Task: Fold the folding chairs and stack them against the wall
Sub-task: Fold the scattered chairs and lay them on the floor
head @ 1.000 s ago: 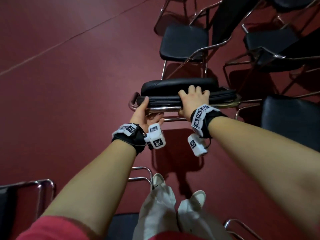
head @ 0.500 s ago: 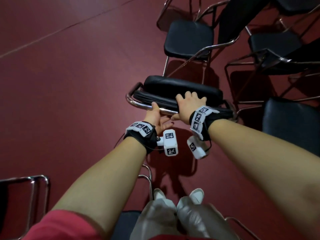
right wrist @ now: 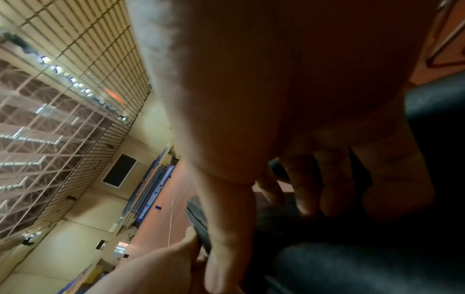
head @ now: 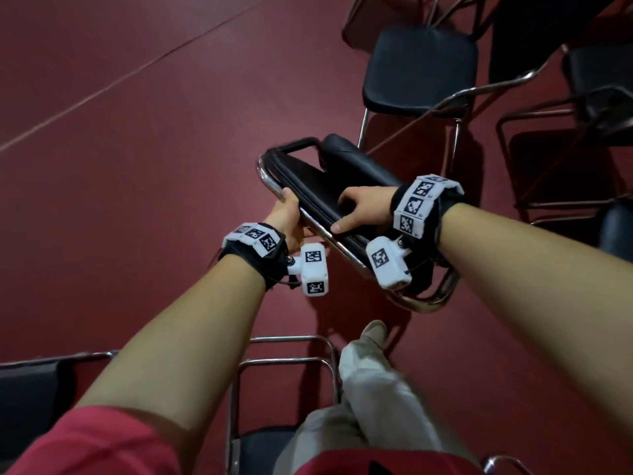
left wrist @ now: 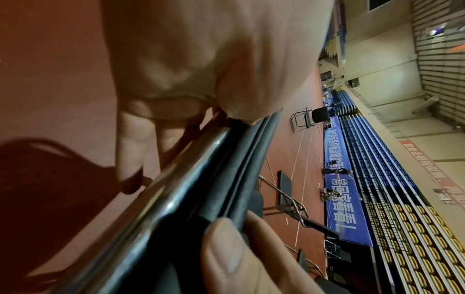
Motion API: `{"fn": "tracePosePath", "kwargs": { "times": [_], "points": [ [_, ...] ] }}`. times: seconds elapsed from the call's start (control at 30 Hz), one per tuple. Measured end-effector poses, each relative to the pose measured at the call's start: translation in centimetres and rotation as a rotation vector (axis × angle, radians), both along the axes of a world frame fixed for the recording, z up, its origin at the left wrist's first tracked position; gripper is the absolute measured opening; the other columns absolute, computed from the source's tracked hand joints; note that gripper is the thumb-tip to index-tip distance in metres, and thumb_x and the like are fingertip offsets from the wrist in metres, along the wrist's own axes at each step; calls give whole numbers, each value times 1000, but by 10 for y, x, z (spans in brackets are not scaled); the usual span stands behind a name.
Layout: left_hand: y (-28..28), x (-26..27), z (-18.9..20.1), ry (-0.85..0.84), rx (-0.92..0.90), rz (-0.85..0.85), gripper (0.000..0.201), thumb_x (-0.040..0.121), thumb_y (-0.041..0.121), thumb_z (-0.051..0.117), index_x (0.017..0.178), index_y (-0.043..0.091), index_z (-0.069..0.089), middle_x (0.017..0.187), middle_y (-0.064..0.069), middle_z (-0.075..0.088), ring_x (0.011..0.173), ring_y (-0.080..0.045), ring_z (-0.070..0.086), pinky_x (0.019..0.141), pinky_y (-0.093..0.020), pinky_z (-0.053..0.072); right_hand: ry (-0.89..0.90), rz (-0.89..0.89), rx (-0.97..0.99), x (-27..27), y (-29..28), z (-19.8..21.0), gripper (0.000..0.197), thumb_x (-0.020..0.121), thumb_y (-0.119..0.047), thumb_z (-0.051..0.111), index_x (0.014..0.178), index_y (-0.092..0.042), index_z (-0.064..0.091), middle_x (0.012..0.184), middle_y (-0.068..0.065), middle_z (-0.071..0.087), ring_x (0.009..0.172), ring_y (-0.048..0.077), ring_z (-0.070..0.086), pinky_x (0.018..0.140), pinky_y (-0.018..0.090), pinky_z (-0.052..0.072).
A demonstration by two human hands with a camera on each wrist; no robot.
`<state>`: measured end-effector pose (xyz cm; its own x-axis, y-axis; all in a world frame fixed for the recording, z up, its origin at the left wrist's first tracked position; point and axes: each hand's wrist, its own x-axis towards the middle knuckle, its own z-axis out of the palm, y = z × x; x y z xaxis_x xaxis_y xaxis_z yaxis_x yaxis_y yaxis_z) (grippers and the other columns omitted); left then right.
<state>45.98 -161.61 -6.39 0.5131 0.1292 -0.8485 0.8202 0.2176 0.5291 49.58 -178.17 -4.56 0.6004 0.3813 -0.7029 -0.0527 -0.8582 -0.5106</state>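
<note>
A folded chair [head: 318, 186] with black padding and a chrome frame hangs off the red floor in front of me, turned diagonally. My left hand [head: 291, 219] grips the chrome tube [left wrist: 161, 199] near the chair's left corner, fingers curled under it, thumb on the pad edge. My right hand [head: 363, 209] holds the black cushion [right wrist: 352, 264] from above, fingers over its far side and thumb [right wrist: 226, 248] down on the near edge.
Open black folding chairs stand at the top right [head: 421, 66] and right edge [head: 613, 231]. More chair frames sit close by my legs [head: 284, 365] and at the bottom left [head: 30, 389]. Red floor [head: 137, 166] lies to the left. Bleachers and a blue banner [left wrist: 344, 199] are far off.
The folded chair has swung from lying crosswise to a diagonal, its left end going away from me and its right end coming near. Both hands kept hold; the view has shifted left.
</note>
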Motion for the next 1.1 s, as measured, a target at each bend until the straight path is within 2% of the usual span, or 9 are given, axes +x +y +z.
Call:
{"fn": "tracePosePath", "kwargs": {
  "times": [0.1, 0.27, 0.37, 0.43, 0.53, 0.7, 0.87, 0.97, 1.1],
  "points": [
    [15, 20, 6, -1, 78, 23, 58, 105, 56, 18, 125, 14, 53, 100, -16, 72, 75, -31, 71, 52, -46, 59, 35, -66, 68, 15, 14, -6, 72, 74, -52, 81, 129, -19, 48, 115, 4, 60, 100, 19, 60, 72, 28, 49],
    [45, 37, 0, 24, 159, 25, 70, 102, 62, 20, 120, 10, 63, 99, -18, 74, 90, -37, 72, 86, -60, 56, 124, -202, 213, 20, 45, -28, 62, 79, -49, 78, 124, -22, 46, 100, 1, 58, 84, 16, 61, 63, 32, 55],
    [71, 45, -3, 64, 238, 17, 74, 101, 64, 19, 112, 7, 65, 98, -18, 74, 91, -36, 71, 86, -57, 56, 14, -304, 213, 25, 54, -46, 55, 82, -37, 77, 127, -21, 51, 96, 1, 60, 81, 19, 60, 61, 29, 48],
    [91, 51, -9, 113, 261, 25, 79, 98, 68, 19, 109, 7, 67, 98, -17, 75, 91, -35, 72, 86, -57, 56, -159, -336, 102, 30, 54, -58, 55, 79, -32, 78, 126, -22, 53, 102, 1, 63, 90, 22, 61, 70, 27, 44],
    [122, 59, -19, 107, 300, 32, 74, 99, 68, 20, 102, 10, 66, 94, -14, 74, 88, -33, 71, 86, -53, 57, -250, -388, -34, 26, 58, -76, 42, 76, -27, 75, 110, -21, 52, 96, 3, 61, 93, 28, 62, 72, 28, 41],
    [188, 61, -48, 102, 336, 82, 68, 102, 64, 22, 116, 10, 61, 93, -10, 70, 85, -27, 67, 83, -43, 56, -194, -512, -102, 13, 97, -108, 57, 71, -42, 84, 105, -15, 47, 95, 3, 55, 82, 25, 55, 68, 29, 35],
    [294, 47, -111, 102, 367, 62, 53, 106, 54, 23, 109, 12, 54, 86, -9, 64, 75, -26, 60, 81, -41, 50, -104, -510, -127, 0, 200, -159, 79, 64, -58, 83, 117, -15, 43, 103, 5, 59, 84, 25, 57, 69, 31, 43],
    [371, 38, -173, 155, 324, 53, 61, 107, 51, 24, 135, 4, 52, 118, -12, 65, 102, -33, 63, 81, -40, 48, -82, -478, -198, -13, 292, -205, 79, 66, -57, 78, 121, -17, 38, 113, 11, 57, 94, 33, 62, 77, 40, 53],
    [455, 16, -259, 200, 331, -5, 63, 109, 46, 23, 146, -1, 43, 134, -18, 58, 123, -36, 57, 87, -37, 47, -32, -478, -291, -31, 386, -270, 81, 69, -53, 77, 126, -18, 31, 114, 9, 55, 92, 32, 62, 74, 42, 54]
  ]
}}
